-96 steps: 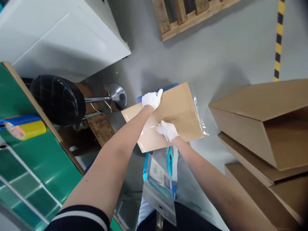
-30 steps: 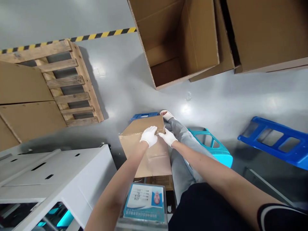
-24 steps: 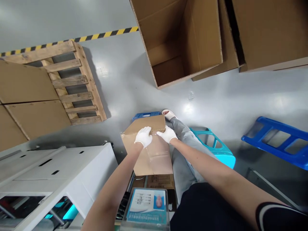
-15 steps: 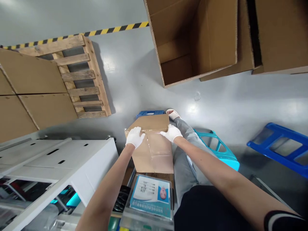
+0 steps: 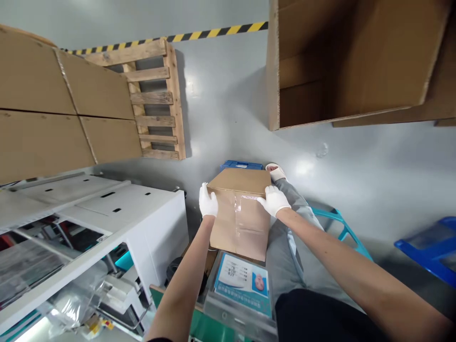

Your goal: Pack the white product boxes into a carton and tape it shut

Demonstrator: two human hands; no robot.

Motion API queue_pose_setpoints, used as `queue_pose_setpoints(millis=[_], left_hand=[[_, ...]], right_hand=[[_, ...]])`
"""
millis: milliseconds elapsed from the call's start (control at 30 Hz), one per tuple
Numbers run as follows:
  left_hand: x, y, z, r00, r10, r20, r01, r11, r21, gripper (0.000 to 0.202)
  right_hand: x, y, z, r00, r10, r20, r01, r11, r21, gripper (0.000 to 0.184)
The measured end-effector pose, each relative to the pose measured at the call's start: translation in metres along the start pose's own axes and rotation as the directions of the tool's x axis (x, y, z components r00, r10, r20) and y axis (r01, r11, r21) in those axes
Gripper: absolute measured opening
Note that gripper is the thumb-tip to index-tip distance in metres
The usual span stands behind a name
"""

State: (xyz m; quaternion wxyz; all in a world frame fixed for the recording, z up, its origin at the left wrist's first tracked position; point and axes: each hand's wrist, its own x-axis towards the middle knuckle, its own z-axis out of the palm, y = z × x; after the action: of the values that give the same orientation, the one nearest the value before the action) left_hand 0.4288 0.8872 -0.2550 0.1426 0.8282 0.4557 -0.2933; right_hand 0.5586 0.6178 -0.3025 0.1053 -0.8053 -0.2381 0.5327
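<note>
A taped cardboard box (image 5: 240, 228) is between my gloved hands, with clear tape over its near face. My left hand (image 5: 208, 202) grips its left edge, thumb on the near face and fingers along the side. My right hand (image 5: 273, 201) holds the upper right corner, with the thumb across the near face. Both hands wear white gloves. Just behind the box shows part of a blue plastic crate (image 5: 228, 165). An ID badge in a clear holder (image 5: 242, 285) hangs in front of me, hiding what lies below the box.
A large open carton (image 5: 274, 71) stands at upper right. Stacked cartons (image 5: 103, 90) and a wooden pallet (image 5: 174, 99) are at left, above a white machine frame (image 5: 142, 218). A turquoise stool (image 5: 347, 228) and a blue stool (image 5: 423, 256) stand at right.
My view has swung left, so the surroundings sit further right. My left hand has slid from the box's upper edge to its left side. My right hand stays by the upper right corner.
</note>
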Motion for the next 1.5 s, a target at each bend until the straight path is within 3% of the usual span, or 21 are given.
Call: queue_pose_setpoints(millis=[67, 200, 333, 433, 533, 600, 667, 733, 833, 900, 967, 1033, 1100, 1167, 1200, 1267, 1367, 1433, 1500], left_hand=[[0.009, -0.004, 0.006, 0.990, -0.137, -0.018, 0.136, 0.989, -0.052, 0.075], [0.042, -0.002, 0.020, 0.971, -0.238, 0.026, 0.238, 0.971, -0.027, 0.089], [0.077, -0.001, 0.013, 0.959, -0.260, 0.117, 0.257, 0.966, 0.038, 0.049], [0.081, 0.005, -0.002, 0.962, -0.203, 0.184, 0.188, 0.978, 0.093, 0.041], [0.060, 0.022, -0.008, 0.965, -0.011, 0.261, -0.014, 0.995, 0.094, 0.042], [0.041, 0.035, -0.007, 0.939, 0.126, 0.321, -0.151, 0.987, 0.056, 0.041], [0.031, 0.039, -0.006, 0.918, 0.201, 0.341, -0.216, 0.976, 0.005, 0.039], [0.031, 0.032, -0.006, 0.935, 0.214, 0.283, -0.213, 0.977, -0.035, 0.041], [0.045, 0.008, 0.000, 0.984, 0.150, 0.098, -0.142, 0.986, -0.088, 0.043], [0.054, -0.007, 0.014, 0.997, 0.076, -0.013, -0.077, 0.989, -0.124, 0.049], [0.061, -0.016, 0.032, 0.994, 0.006, -0.107, -0.025, 0.983, -0.180, 0.056], [0.067, -0.021, 0.048, 0.979, -0.065, -0.193, 0.007, 0.957, -0.289, 0.060], [0.072, -0.023, 0.058, 0.955, -0.169, -0.245, 0.041, 0.890, -0.455, 0.063], [0.076, -0.026, 0.064, 0.935, -0.260, -0.242, 0.070, 0.803, -0.592, 0.066], [0.078, -0.027, 0.065, 0.930, -0.284, -0.234, 0.079, 0.775, -0.627, 0.067], [0.080, -0.028, 0.066, 0.928, -0.294, -0.228, 0.088, 0.770, -0.632, 0.065], [0.079, -0.025, 0.066, 0.935, -0.279, -0.218, 0.107, 0.809, -0.578, 0.064], [0.078, -0.021, 0.062, 0.942, -0.261, -0.211, 0.107, 0.829, -0.550, 0.066], [0.074, -0.016, 0.055, 0.953, -0.233, -0.194, 0.111, 0.863, -0.493, 0.064]], right_hand=[[0.003, -0.013, 0.001, 0.998, -0.066, -0.012, 0.065, 0.997, -0.038, 0.042], [0.008, -0.027, 0.008, 0.984, -0.165, -0.069, 0.159, 0.983, -0.087, 0.036], [0.010, -0.022, 0.013, 0.975, -0.209, -0.079, 0.204, 0.977, -0.068, 0.030], [0.011, -0.014, 0.016, 0.972, -0.216, -0.091, 0.212, 0.976, -0.049, 0.031], [0.012, -0.008, 0.018, 0.962, -0.243, -0.123, 0.244, 0.970, -0.010, 0.035], [0.014, -0.004, 0.019, 0.955, -0.268, -0.129, 0.272, 0.962, 0.021, 0.038], [0.013, -0.001, 0.020, 0.950, -0.286, -0.127, 0.292, 0.956, 0.028, 0.039], [0.009, 0.001, 0.019, 0.953, -0.274, -0.132, 0.276, 0.961, -0.006, 0.038], [0.003, -0.002, 0.019, 0.970, -0.202, -0.133, 0.188, 0.976, -0.111, 0.031], [0.007, -0.019, 0.020, 0.981, -0.133, -0.143, 0.107, 0.979, -0.176, 0.031], [0.023, -0.055, 0.024, 0.984, -0.100, -0.149, 0.071, 0.980, -0.188, 0.036], [0.050, -0.106, 0.032, 0.979, -0.156, -0.128, 0.138, 0.981, -0.139, 0.039], [0.079, -0.158, 0.043, 0.948, -0.290, -0.129, 0.276, 0.954, -0.118, 0.031], [0.100, -0.189, 0.051, 0.934, -0.328, -0.143, 0.308, 0.940, -0.144, 0.024], [0.104, -0.191, 0.054, 0.930, -0.340, -0.142, 0.320, 0.936, -0.146, 0.025], [0.096, -0.165, 0.052, 0.936, -0.332, -0.116, 0.317, 0.939, -0.132, 0.028], [0.057, -0.080, 0.036, 0.967, -0.244, -0.072, 0.235, 0.965, -0.113, 0.037], [0.030, -0.026, 0.025, 0.989, -0.128, -0.079, 0.117, 0.985, -0.128, 0.038], [0.011, 0.005, 0.021, 0.994, -0.027, -0.105, 0.022, 0.999, -0.049, 0.035]])
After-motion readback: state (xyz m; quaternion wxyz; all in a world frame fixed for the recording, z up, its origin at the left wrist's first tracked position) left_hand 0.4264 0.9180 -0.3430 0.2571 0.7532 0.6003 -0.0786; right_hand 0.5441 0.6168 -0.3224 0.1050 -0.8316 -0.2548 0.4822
